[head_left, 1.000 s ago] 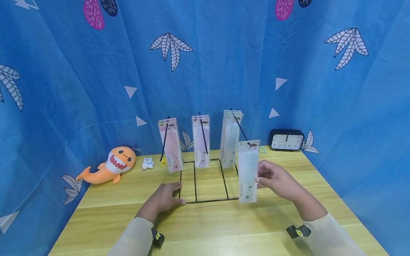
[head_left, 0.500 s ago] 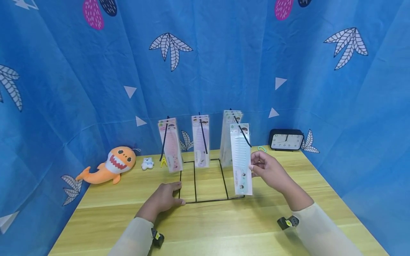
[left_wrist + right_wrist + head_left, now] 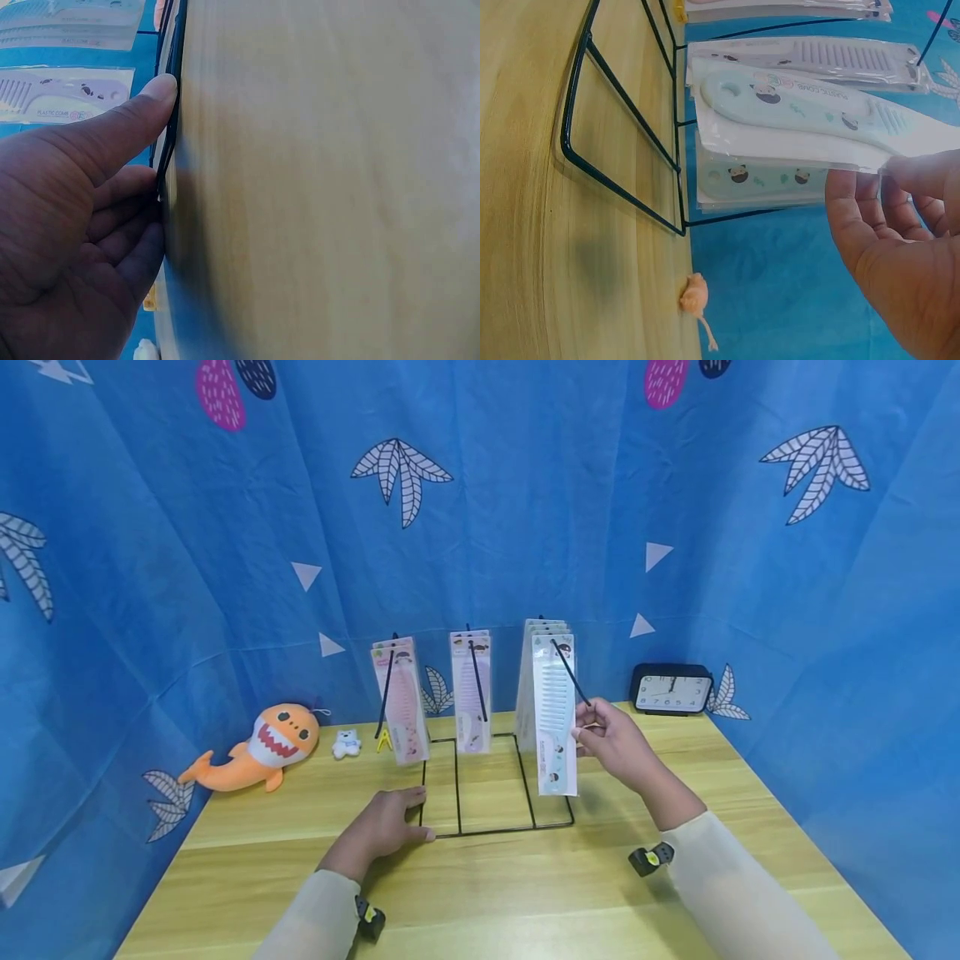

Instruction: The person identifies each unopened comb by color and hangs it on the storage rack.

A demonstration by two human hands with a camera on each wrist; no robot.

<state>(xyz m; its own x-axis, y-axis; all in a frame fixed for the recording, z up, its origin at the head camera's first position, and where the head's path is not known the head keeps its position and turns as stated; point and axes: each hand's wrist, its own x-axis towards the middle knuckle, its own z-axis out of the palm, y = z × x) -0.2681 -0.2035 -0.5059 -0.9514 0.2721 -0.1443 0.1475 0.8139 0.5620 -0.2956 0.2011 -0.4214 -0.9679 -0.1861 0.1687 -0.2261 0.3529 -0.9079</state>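
Observation:
In the head view, my right hand (image 3: 613, 743) pinches the edge of a packaged pale green comb (image 3: 555, 718). This comb hangs upright on the right hook of a black wire rack (image 3: 495, 832), in front of several similar packs. Its printed handle end shows in the right wrist view, the comb (image 3: 802, 112) lying close to the others. My left hand (image 3: 384, 821) holds the rack's front left corner, thumb (image 3: 159, 88) on the wire. Packaged pink combs (image 3: 405, 706) hang on the left hook, packaged purple combs (image 3: 471, 702) on the middle one.
An orange shark plush (image 3: 273, 743), a small white bear (image 3: 346, 743) and a yellow clip (image 3: 384, 740) lie left of the rack. A black clock (image 3: 671, 688) stands at the back right. Blue curtain (image 3: 480, 527) surrounds the wooden table (image 3: 495, 902).
My right hand has moved left and away from me, sliding the green comb pack back along the right hook towards the other packs. The left hand has stayed at the rack corner.

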